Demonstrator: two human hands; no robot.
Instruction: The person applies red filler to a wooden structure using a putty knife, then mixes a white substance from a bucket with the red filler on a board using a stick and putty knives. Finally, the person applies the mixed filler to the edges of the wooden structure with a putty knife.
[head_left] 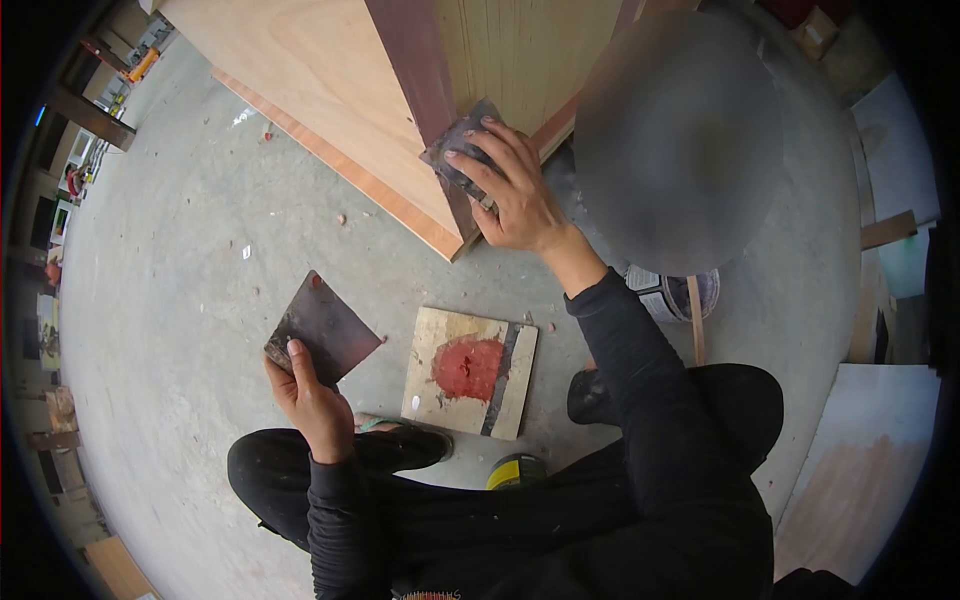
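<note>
A thin square metal scraper (325, 325) is pinched at its lower-left corner by my left hand (312, 395), above the floor. My right hand (515, 190) grips a second dark, stained scraper (468, 150), its fingers spread over the upper face. That scraper lies against the reddish-brown corner post (420, 85) of a wooden cabinet (310, 70), near the post's lower end. On the floor between my feet sits a square wooden board (425, 345) with a patch of red putty (467, 368) and a dark strip along its right side.
A tub (660, 300) with a wooden stick (697, 325) stands at the right, partly behind a blurred area. A green and yellow can (517, 470) is near my legs. Sheets (850, 450) lie at the far right. Small scraps dot the concrete floor (180, 300).
</note>
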